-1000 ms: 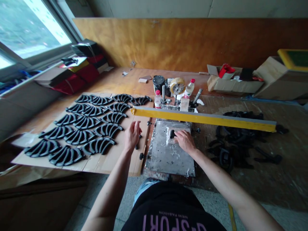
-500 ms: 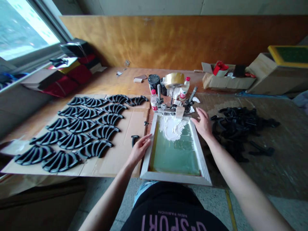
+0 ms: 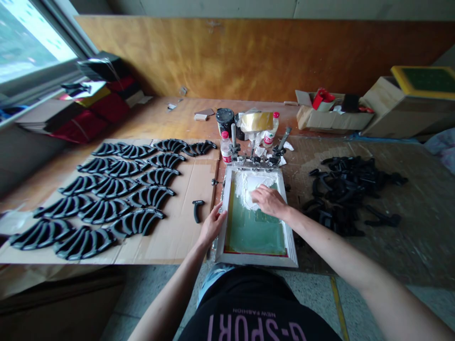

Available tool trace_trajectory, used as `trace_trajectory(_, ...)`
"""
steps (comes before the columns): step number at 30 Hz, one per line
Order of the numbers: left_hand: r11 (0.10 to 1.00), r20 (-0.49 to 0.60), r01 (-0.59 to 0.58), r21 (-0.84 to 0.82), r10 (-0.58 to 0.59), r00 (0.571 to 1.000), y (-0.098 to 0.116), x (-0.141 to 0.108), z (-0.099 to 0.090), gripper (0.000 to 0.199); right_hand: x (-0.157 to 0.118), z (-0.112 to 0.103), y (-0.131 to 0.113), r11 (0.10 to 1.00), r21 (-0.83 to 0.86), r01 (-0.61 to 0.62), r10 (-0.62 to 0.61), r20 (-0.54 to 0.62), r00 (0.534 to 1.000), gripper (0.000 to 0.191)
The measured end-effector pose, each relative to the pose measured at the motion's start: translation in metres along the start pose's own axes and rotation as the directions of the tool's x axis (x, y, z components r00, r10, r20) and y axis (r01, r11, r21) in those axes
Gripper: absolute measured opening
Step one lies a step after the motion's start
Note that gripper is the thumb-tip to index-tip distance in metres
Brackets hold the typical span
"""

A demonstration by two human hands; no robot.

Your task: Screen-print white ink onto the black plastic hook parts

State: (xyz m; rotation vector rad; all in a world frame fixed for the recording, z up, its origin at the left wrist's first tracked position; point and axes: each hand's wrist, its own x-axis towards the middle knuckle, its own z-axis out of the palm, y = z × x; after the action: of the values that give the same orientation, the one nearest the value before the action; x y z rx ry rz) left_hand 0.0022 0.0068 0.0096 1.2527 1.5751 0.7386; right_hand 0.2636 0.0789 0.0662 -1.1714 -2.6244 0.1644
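Brown wood makes up the worktop (image 3: 167, 116), backed by an upright wooden board (image 3: 249, 57), with a window (image 3: 31, 38) at the far left. Curved black parts (image 3: 117, 184) lie in fanned rows over a cardboard sheet (image 3: 181, 241) on the left, and one single black part (image 3: 197, 210) sits apart from them, near the left hand (image 3: 213, 223). Across on the right is a loose heap of black parts (image 3: 348, 184). Behind the frame, clamps with upright rods (image 3: 233, 137) crowd together with a red-capped bottle (image 3: 225, 148), a second bottle (image 3: 270, 135), a black tub (image 3: 225, 119) and a roll of tape (image 3: 258, 121). Farther right stands an open carton (image 3: 334, 121) with a red item in it.

The screen frame (image 3: 292, 251) lies between the rows and the heap, close to the person's body, its pale border around a green mesh (image 3: 254, 239). Thick white paste (image 3: 243, 182) is smeared over the far end of the mesh.

The left hand is partly open, its fingertips at the frame's left edge. The right hand (image 3: 270, 202) is over the paste, fingers bent; their tips are hidden, so whether they clamp anything cannot be told. The two hands are apart.
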Motion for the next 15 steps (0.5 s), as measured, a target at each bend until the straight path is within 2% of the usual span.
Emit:
trace_trajectory(2, 1.000, 0.001, -0.005, -0.004, 0.005, 1.000, 0.001, -0.001, 0.001, 0.065, -0.008, -0.009, -0.004, 0.989, 0.063, 0.133, -0.135, 0.026, 0.991, 0.013)
trace_trajectory(4, 1.000, -0.005, -0.018, -0.009, 0.018, 1.000, 0.003, -0.002, 0.001, 0.064, -0.008, -0.017, -0.002, 0.978, 0.118, 0.172, -0.177, 0.037, 0.983, 0.009)
trace_trajectory(6, 1.000, -0.009, -0.021, -0.023, 0.021, 1.000, 0.005, -0.003, 0.001, 0.064, -0.003, -0.019, 0.001, 0.986, 0.114, 0.118, -0.120, 0.014, 0.993, 0.004)
trace_trajectory(9, 0.997, 0.002, 0.000, -0.083, 0.001, 1.000, 0.008, -0.004, 0.000, 0.067, -0.004, -0.010, -0.003, 0.999, 0.006, 0.031, -0.031, -0.064, 0.997, 0.008)
trace_trajectory(13, 0.988, 0.010, 0.018, -0.152, -0.017, 1.000, 0.011, -0.004, -0.001, 0.069, -0.018, 0.000, -0.011, 0.993, -0.006, 0.114, -0.114, -0.063, 0.991, 0.015)
trace_trajectory(15, 0.987, 0.009, 0.011, -0.163, -0.009, 1.000, 0.014, -0.005, -0.003, 0.070, -0.011, -0.004, -0.007, 0.995, 0.056, 0.088, -0.083, -0.090, 0.992, 0.012)
